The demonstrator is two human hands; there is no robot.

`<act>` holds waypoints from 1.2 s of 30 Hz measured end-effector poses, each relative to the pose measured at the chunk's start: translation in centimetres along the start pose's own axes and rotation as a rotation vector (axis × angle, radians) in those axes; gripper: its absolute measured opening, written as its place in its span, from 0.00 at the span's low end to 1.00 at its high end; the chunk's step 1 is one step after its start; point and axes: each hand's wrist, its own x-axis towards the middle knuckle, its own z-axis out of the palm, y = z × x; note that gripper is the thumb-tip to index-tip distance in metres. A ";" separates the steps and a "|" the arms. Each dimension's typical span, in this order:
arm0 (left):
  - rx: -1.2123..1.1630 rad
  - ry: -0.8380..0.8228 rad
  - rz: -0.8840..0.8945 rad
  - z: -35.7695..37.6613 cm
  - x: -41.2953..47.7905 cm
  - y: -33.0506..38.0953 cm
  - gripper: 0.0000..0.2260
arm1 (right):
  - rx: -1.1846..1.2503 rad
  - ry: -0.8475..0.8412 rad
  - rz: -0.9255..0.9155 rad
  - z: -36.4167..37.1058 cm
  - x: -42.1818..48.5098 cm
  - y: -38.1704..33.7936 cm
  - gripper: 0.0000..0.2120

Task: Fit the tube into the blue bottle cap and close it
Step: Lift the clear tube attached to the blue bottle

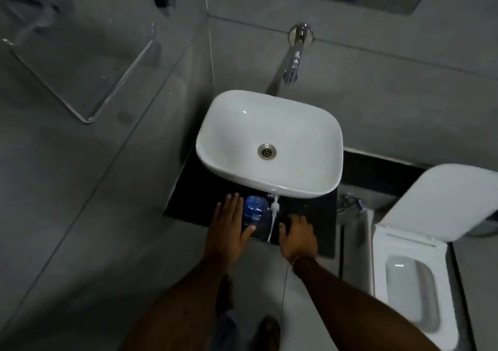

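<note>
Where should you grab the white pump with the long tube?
Grab the white pump by its thicker head, near the sink, coming from the right with the right hand. The thin tube looks bendy, and the blue bottle crowds its left side.

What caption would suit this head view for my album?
Left hand beside a clear blue bottle and right hand beside a white pump tube, below a white ceramic basin.

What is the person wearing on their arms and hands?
Almost nothing. Both forearms are bare, with no sleeves in view, and neither the left hand nor the right hand has a glove. The only thing worn is a thin gold-coloured bangle around the right wrist. No rings or watch show clearly.
</note>
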 end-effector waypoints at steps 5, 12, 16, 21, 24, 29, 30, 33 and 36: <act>-0.056 -0.047 0.017 1.2 2.5 -1.5 0.37 | 0.259 -0.090 0.200 1.0 4.0 -2.5 0.18; -0.189 -0.021 0.102 2.4 4.0 -2.6 0.35 | 0.259 -0.047 0.294 2.3 6.9 -4.3 0.15; -0.227 -0.021 0.106 2.8 4.3 -2.8 0.36 | 0.262 -0.041 0.312 2.2 7.9 -4.0 0.12; -0.246 0.028 0.127 3.1 4.3 -3.2 0.34 | 0.317 -0.034 0.291 0.3 4.9 -1.7 0.10; -0.296 0.059 0.134 3.2 4.2 -3.3 0.31 | 0.528 0.110 0.256 -1.7 0.9 -0.7 0.09; -0.284 0.105 0.155 3.1 4.3 -3.5 0.28 | 0.915 0.326 0.021 -6.0 -1.7 -3.4 0.10; -0.282 0.099 0.157 3.1 4.3 -3.5 0.28 | 0.925 0.344 -0.037 -6.4 -1.7 -4.2 0.09; -0.269 0.097 0.150 3.0 4.2 -3.4 0.28 | 0.938 0.408 -0.136 -6.2 -1.3 -6.4 0.10; -0.255 0.099 0.147 3.0 4.2 -3.4 0.28 | 0.929 0.440 -0.141 -4.8 -0.8 -7.0 0.13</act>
